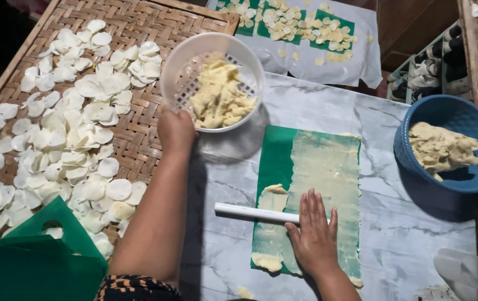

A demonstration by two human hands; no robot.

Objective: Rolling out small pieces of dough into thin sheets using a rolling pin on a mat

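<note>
Two bowls of pale yellow dough are in view: a white perforated bowl [212,78] that you hold up, and a blue basket bowl [455,146] resting on the marbled bench [401,245] at the right. One white rolling tube [256,212] lies across one green sheet [275,161], which carries a thin rolled layer of dough [328,189]. One woven bamboo tray [138,22] at the left bears many white round slices [77,139], too many to count. One more green sheet [38,256], folded, sits at the lower left.

Your left hand [176,131] reaches forward with the arm stretched out, and its fingers are closed on the near rim of the white bowl, holding it above the bench between the tray and the sheet. Your right hand [314,231] lies flat, palm down, fingers straight and close together, pressing on the right end of the tube over the dough layer.

At the top, a white cloth [356,61] carries more green sheets strewn with yellowish slices [300,25].
</note>
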